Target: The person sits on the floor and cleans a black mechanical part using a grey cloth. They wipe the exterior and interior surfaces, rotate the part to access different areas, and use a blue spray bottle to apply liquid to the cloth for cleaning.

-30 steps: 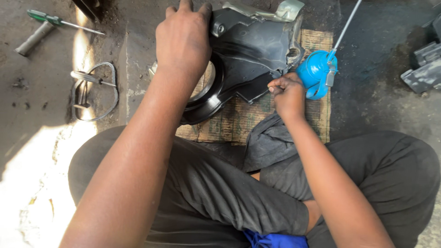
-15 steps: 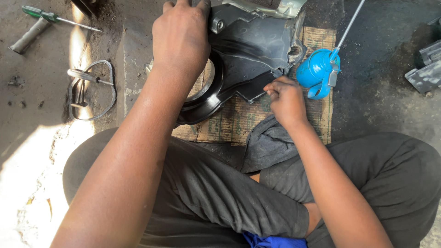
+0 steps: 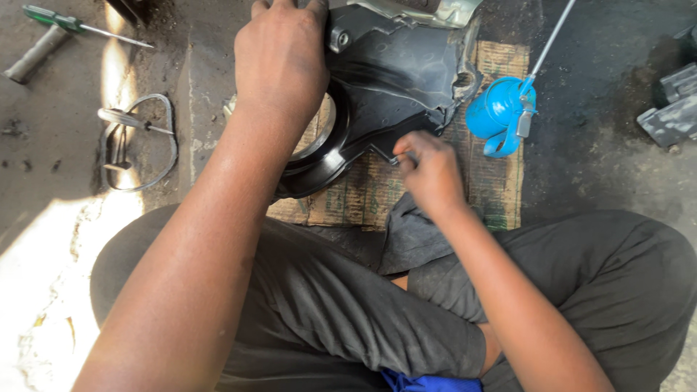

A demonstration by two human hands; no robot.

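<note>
Head view, one item with surroundings.

Item: black moulded cover [image 3: 396, 80], a shaped plastic housing with a large round opening, ribs and a bolt boss near its top. It stands tilted on edge on a worn cardboard mat [image 3: 501, 189] on the concrete floor, between the person's knees and the far edge of the mat.

Left hand [image 3: 279, 62]: fingers curled over the cover's upper left edge, fingertips hidden behind it, palm pressed to the outer face. It steadies the piece.

Right hand [image 3: 428, 170]: fingers pinched narrow at the cover's lower stepped edge, closed on something small and pale. Whether that is a fastener, a tool tip or a rag corner cannot be told.

Handling, judged: light for its bulk, fairly stiff along ribs and rim, likely to flex across flat panels. The surface looks glossy and possibly oily, so slippery. The torn spot on the right edge suggests brittle, thin margins. Best hold: the thick rim of the round opening or the ribbed upper edge, not the thin flanges.

Beyond the right-hand fingers: blue oil can [image 3: 497, 116] with a long thin spout, near but apart. Under the right wrist: dark cloth [image 3: 414, 229]. Left of the left hand, well apart: wire loop [image 3: 138, 141], green-handled screwdriver [image 3: 65, 23], grey handle [image 3: 33, 54].
</note>
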